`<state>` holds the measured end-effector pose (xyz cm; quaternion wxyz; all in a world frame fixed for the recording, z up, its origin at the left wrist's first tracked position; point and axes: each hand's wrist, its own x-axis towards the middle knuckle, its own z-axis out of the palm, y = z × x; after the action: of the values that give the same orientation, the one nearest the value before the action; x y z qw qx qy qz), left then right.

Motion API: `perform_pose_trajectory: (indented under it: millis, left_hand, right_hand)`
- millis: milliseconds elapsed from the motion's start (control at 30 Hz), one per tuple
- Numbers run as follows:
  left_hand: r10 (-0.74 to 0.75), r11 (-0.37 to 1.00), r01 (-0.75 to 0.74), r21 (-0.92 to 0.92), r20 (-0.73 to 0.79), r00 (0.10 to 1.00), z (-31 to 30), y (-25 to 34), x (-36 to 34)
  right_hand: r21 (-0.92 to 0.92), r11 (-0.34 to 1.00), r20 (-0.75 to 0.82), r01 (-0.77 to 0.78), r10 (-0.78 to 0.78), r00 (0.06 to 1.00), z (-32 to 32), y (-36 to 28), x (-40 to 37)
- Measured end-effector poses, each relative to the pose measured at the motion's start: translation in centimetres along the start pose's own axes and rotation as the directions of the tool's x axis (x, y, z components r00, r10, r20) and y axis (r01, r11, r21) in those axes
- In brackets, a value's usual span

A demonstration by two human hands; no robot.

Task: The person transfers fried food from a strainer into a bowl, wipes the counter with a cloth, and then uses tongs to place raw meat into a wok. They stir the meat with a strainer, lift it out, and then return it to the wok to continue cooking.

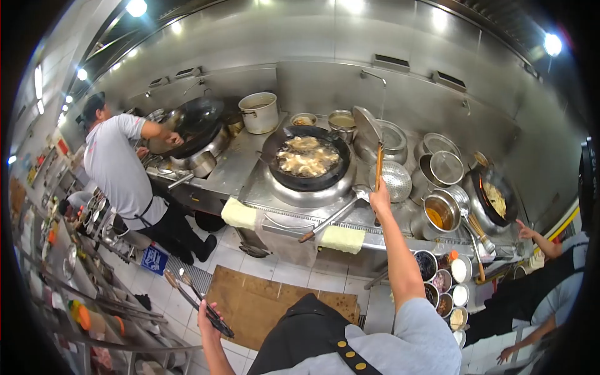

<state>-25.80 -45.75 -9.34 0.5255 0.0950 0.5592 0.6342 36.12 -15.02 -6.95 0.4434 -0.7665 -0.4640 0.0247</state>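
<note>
My left hand [208,315] is closed around a pair of dark metal tongs [198,300] with brown tips, held low over the floor. My right hand [380,199], stretched forward, grips the wooden handle [379,164] of a tool that reaches toward the back of the stove. A large perforated skimmer [395,181] lies just right of this hand. Left of it, a black wok [270,150] holds pale pieces of food [307,156] in bubbling oil. A ladle with a wooden-ended handle [328,222] rests on the counter's front edge, left of my right hand.
At the left, a person [115,156] works at another wok [203,112]. Another person [537,294] stands at the right near a wok with food [494,200]. Pots, a strainer [447,167] and seasoning containers [458,270] crowd the right side. A brown mat [244,300] covers the floor.
</note>
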Motion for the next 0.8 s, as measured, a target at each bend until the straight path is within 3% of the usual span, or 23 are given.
perform_pose_trajectory:
  millis: [33, 67, 100, 133, 167, 200, 300, 333, 400, 433, 467, 600, 700, 800]
  left_hand:
    - [0.004, 1.0, -0.004, 0.001, -0.028, 1.0, -1.1, 0.1, 0.1]
    - [-0.001, 1.0, 0.001, -0.004, -0.033, 0.999, -2.3, 0.2, 0.2]
    - [-0.001, 1.0, 0.0, -0.021, -0.05, 0.999, -3.4, 0.3, 0.4]
    - [0.0, 0.999, -0.002, -0.039, -0.066, 0.998, -4.4, 0.4, 0.7]
    - [0.008, 0.999, -0.012, -0.041, -0.111, 0.994, -5.2, 0.4, 1.0]
    - [0.002, 0.999, -0.007, -0.045, -0.111, 0.994, -6.2, 0.3, 1.2]
    - [0.02, 0.997, -0.029, -0.074, -0.127, 0.992, -8.5, 0.5, 2.0]
    - [0.021, 0.996, -0.031, -0.08, -0.125, 0.992, -9.2, 0.5, 2.2]
    - [0.01, 0.995, -0.022, -0.096, -0.13, 0.992, -10.3, 0.7, 2.3]
    - [0.027, 0.996, -0.039, -0.084, -0.144, 0.989, -10.1, 1.2, 1.8]
    - [0.03, 0.996, -0.042, -0.083, -0.145, 0.989, -10.6, 1.4, 2.1]
    - [-0.042, 0.996, 0.033, -0.08, -0.108, 0.993, -15.1, 0.8, 4.0]
    - [-0.011, 0.997, -0.001, -0.076, -0.157, 0.988, -16.6, 1.2, 4.0]
    - [0.011, 0.994, -0.03, -0.104, -0.182, 0.983, -16.8, 1.8, 3.9]
  right_hand:
    - [-0.152, 0.979, -0.116, 0.139, -0.157, 0.981, 0.2, -1.1, -0.6]
    - [-0.156, 0.977, -0.11, 0.145, -0.163, 0.98, -0.4, -2.9, -1.0]
    - [0.199, 0.979, 0.027, 0.034, -0.04, 0.999, -2.2, -6.2, -1.5]
    - [0.508, 0.852, 0.196, -0.128, 0.031, 0.98, -3.9, -9.4, -2.0]
    - [0.625, 0.735, 0.362, -0.264, 0.026, 0.932, -5.1, -11.9, -2.5]
    - [0.621, 0.739, 0.362, -0.261, 0.025, 0.932, -4.7, -13.3, -2.4]
    - [0.575, 0.753, 0.423, -0.321, 0.061, 0.904, -2.5, -16.9, -2.0]
    - [0.499, 0.827, 0.403, -0.259, 0.043, 0.914, -0.3, -16.8, -1.4]
    - [0.206, 0.973, 0.155, 0.107, -0.14, 0.978, 5.2, -16.1, -0.7]
    - [0.163, 0.986, 0.291, -0.039, -0.011, 0.957, 5.2, -18.0, -1.2]
    - [0.059, 0.997, 0.266, 0.058, -0.071, 0.961, 6.3, -18.6, -1.3]
    - [-0.21, 0.978, 0.322, 0.001, 0.069, 0.944, 8.9, -22.7, -5.2]
    - [-0.219, 0.964, 0.251, -0.148, 0.202, 0.947, 13.0, -24.1, -10.9]
    - [-0.113, 0.978, 0.21, -0.174, 0.195, 0.958, 17.4, -23.4, -16.0]
